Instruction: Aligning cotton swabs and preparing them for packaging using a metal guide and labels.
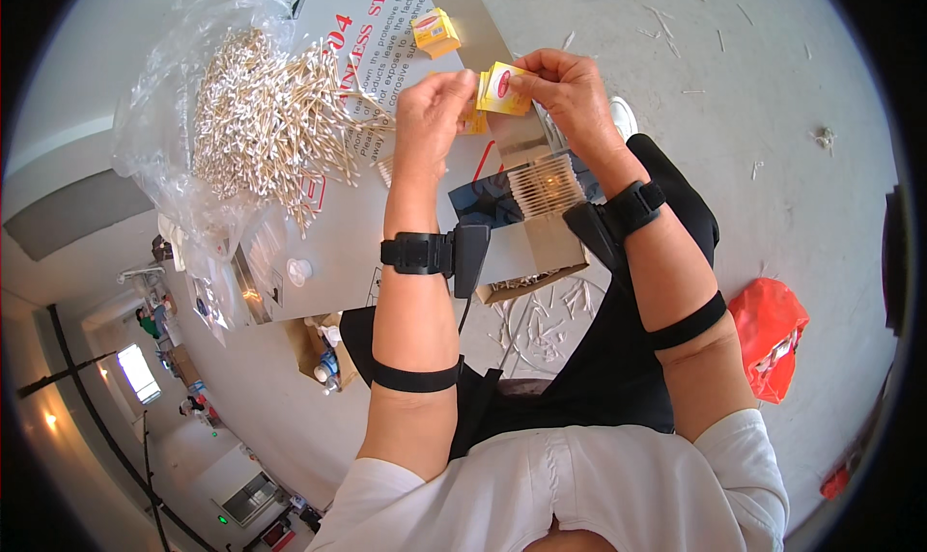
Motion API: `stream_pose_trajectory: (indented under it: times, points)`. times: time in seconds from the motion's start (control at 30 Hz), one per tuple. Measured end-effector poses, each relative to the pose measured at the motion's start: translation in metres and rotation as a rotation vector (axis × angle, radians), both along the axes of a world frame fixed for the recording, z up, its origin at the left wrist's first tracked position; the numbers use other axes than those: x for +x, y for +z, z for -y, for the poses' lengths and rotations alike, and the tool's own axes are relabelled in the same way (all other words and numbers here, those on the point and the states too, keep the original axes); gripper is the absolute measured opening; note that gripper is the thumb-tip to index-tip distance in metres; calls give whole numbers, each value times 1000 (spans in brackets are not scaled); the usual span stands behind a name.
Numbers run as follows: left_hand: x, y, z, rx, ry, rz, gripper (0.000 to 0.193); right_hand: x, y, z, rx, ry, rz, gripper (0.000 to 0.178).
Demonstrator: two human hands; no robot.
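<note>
Over the table's far edge, both hands meet at a small stack of yellow-and-white printed cards (501, 89) with a red oval. My right hand (572, 93) pinches the stack between thumb and fingers. The closed thumb and fingers of my left hand (432, 119) grip its left edge. Just beneath, more yellow cards (474, 123) show partly, the rest hidden by the hands. Another yellow stack (436, 33) lies farther back on the table. Nearer to me, a neat row of cotton swabs (544, 185) lies beside dark blue material.
A big loose heap of cotton swabs (266, 117) spills from a clear plastic bag (145, 137) on the printed metal-look table (338, 253). A cardboard box (541, 248) sits at the near edge. Swabs litter the floor. At right stands a red bag (770, 330).
</note>
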State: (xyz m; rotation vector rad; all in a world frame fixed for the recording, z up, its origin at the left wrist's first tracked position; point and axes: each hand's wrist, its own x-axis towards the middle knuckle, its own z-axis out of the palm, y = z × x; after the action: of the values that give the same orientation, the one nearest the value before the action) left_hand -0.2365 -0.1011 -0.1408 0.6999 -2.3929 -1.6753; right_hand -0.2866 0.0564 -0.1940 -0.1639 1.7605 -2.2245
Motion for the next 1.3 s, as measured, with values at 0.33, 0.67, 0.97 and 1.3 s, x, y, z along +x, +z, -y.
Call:
stream_pose_trajectory:
  times: [0.33, 0.67, 0.97, 1.3]
  points:
    - [2, -2, 3, 330, -116, 18, 8, 1, 0, 1, -58, 44, -6, 16]
    - [11, -12, 30, -283, 114, -61, 11, -3, 2, -7, 51, -36, -41, 14]
    - [28, -17, 23, -938, -301, -48, 36, -61, 14, 6, 494, -1, -273, 19]
    - [29, -20, 26, -855, -269, -83, 39, -84, 3, 50, 777, -107, -421, 19]
